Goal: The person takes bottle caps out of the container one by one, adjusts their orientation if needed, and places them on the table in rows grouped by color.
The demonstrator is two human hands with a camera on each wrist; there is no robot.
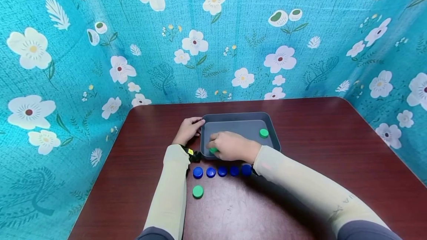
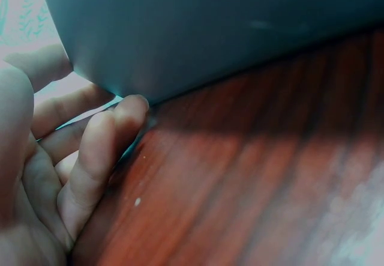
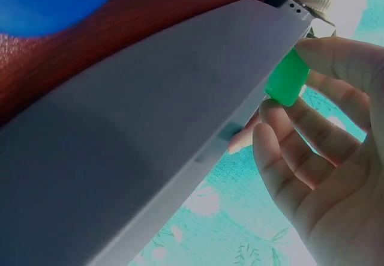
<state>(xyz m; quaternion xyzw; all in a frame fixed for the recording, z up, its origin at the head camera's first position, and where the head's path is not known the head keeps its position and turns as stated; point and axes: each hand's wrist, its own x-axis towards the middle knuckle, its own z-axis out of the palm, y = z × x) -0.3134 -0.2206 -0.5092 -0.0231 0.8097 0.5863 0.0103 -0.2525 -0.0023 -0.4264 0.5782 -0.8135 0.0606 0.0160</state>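
Observation:
The grey tray lies on the table, its left side held by my left hand. In the left wrist view, the thumb and curled fingertips meet the tray's outer wall. My right hand reaches over the tray's near-left part and pinches a green bottle cap between thumb and fingers; in the head view the hand partly covers this cap. A second green cap sits inside the tray at its right end.
In front of the tray runs a row of several blue caps; the right sleeve borders its right end. Another green cap lies nearer, below the leftmost blue one. A flowered blue curtain hangs behind the dark red wooden table.

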